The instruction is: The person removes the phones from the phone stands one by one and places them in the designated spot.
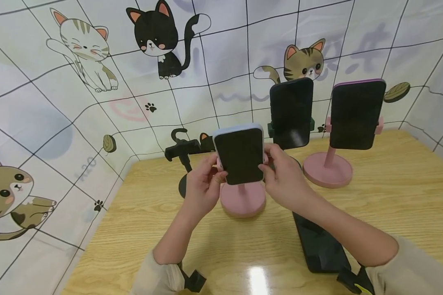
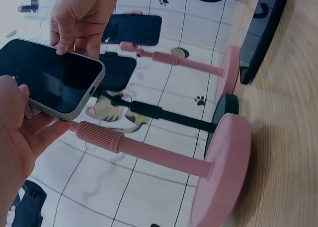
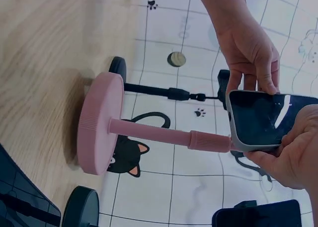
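Observation:
A smartphone in a pale case, its dark screen facing me, sits at the head of a pink phone stand on the table. My left hand grips its left edge, thumb on the front and fingers around the side. On the opposite edge my right hand holds it the same way. Pink clamp ends show beside the fingers at both edges. In the left wrist view the ribbed collar of the stand's pole rises to just under the phone. The clamp behind the phone is hidden.
Behind to the right, a phone stands in a dark green holder, and another phone in a second pink stand. A black stand is at the back left. Under my right forearm lies a flat black slab. A cat-print sheet hangs behind.

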`<state>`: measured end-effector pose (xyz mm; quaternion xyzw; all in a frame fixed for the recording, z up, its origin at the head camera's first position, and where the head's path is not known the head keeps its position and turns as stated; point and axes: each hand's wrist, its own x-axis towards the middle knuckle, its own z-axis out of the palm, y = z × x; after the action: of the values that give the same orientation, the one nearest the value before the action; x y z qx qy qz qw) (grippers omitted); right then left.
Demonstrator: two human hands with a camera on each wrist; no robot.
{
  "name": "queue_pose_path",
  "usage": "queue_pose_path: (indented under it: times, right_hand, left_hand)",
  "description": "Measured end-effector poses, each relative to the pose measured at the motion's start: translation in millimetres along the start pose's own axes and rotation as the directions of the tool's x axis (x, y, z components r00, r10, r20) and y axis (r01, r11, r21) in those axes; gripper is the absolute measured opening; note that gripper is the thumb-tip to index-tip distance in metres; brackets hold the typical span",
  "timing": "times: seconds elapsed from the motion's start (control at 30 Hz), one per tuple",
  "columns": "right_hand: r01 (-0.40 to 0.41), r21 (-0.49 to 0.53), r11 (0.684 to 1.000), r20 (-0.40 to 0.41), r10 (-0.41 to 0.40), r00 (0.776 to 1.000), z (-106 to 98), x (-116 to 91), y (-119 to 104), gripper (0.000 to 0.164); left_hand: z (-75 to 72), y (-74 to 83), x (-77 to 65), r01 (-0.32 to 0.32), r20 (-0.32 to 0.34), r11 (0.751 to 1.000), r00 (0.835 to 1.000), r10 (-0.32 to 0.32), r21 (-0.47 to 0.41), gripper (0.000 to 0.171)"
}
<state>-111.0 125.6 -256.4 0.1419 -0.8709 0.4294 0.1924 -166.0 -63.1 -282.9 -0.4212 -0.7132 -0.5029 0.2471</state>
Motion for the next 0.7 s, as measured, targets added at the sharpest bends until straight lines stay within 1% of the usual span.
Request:
queue_pose_path:
  times: [0.13, 0.3, 0.53, 0.7]
  right_hand:
    - [-0.002, 0.02, 1.0, -0.004, 0.002, 1.0, -5.8, -12.2, -3.7, 0.029]
    - [0.006, 0.024, 1.0, -0.02, -0.006, 1.0, -12.2, -22.4, -6.8, 0.026]
    - [0.045, -0.006, 0.999, -0.057, -0.045, 0.997, -18.4, -33.0, -9.0, 0.027]
    - [0.062, -0.006, 0.998, -0.082, -0.063, 0.995, -20.1, -39.0, -6.8, 0.029]
  left_hand:
    - [2.4, 8.9, -3.4, -0.022, 0.023, 0.999, 0.999, 0.022, -0.038, 0.03]
    - [5.3, 17.2, -7.2, -0.042, 0.041, 0.998, 0.998, 0.044, -0.056, 0.03]
    - [10.6, 22.6, -9.4, -0.112, 0.039, 0.992, 0.993, 0.114, -0.055, 0.031]
    - [14.7, 25.7, -11.0, -0.107, 0.054, 0.99, 0.992, 0.112, -0.094, 0.032]
